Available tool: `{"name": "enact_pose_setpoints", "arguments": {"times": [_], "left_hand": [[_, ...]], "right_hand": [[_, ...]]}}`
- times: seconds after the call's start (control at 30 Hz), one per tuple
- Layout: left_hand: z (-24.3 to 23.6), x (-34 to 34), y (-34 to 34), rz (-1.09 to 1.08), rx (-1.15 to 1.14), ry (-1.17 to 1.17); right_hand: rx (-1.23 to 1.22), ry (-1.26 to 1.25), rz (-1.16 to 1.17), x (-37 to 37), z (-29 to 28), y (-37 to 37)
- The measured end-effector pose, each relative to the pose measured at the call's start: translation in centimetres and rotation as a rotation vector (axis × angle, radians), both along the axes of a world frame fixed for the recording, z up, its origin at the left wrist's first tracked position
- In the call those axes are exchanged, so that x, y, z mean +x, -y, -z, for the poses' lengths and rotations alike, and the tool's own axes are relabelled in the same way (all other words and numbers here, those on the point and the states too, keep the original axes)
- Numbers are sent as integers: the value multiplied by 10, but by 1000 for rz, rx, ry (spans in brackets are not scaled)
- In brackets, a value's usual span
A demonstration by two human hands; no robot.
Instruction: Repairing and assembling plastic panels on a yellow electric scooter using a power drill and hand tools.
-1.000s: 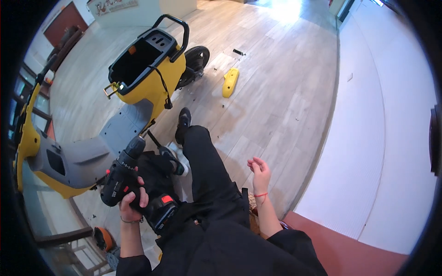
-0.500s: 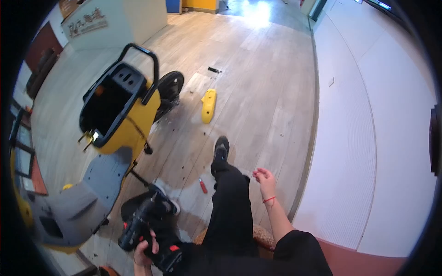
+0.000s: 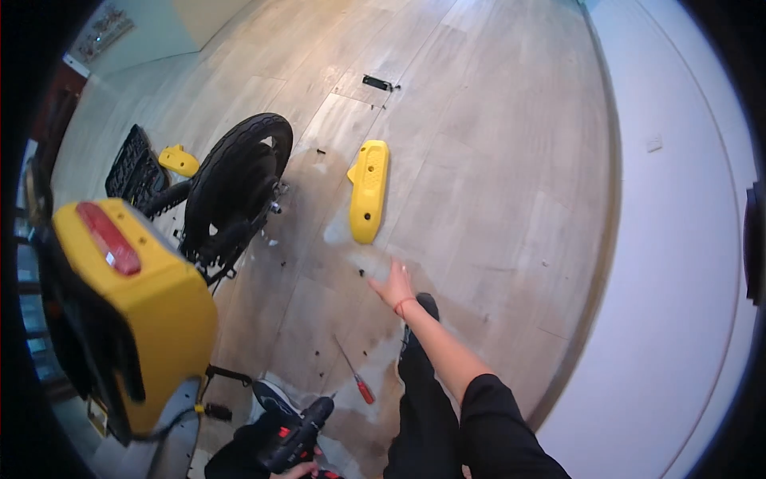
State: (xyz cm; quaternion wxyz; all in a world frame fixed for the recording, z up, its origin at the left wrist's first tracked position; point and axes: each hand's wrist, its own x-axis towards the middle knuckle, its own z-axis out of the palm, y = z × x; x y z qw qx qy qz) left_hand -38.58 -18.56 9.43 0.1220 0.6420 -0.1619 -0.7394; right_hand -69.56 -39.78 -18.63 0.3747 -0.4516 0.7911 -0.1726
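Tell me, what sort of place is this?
Probably an indoor hall or lobby, used as a repair spot: a yellow scooter on a plank floor, a screwdriver lying nearby, and a drill in the person's left hand.

light: bright, fairly even | glare: pale sheen on the floor [image 3: 495, 184], strongest at top centre, toward the far end | shadows: soft-edged, beside the right hand [image 3: 395, 289] and the wheel [image 3: 227, 191] | edges: black corners, foot of the wall [image 3: 678, 255] bowed (fisheye bend) | focus: wheel fairly clear, upper-left sign [image 3: 105, 34] soft
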Motion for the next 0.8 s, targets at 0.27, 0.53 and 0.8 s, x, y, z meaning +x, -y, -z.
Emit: {"name": "enact_pose_setpoints", "arguments": {"times": [0.27,0.53,0.8], "left_hand": [[56,7,35,235,-18,-7],[60,-7,31,177,7,-125],[57,-21,30,163,-104,49]], "right_hand": [[-37,-278,235,29,48,148],[-353,-84,310,-28,56,134],[-468,-98,542,-152,77,17]]}}
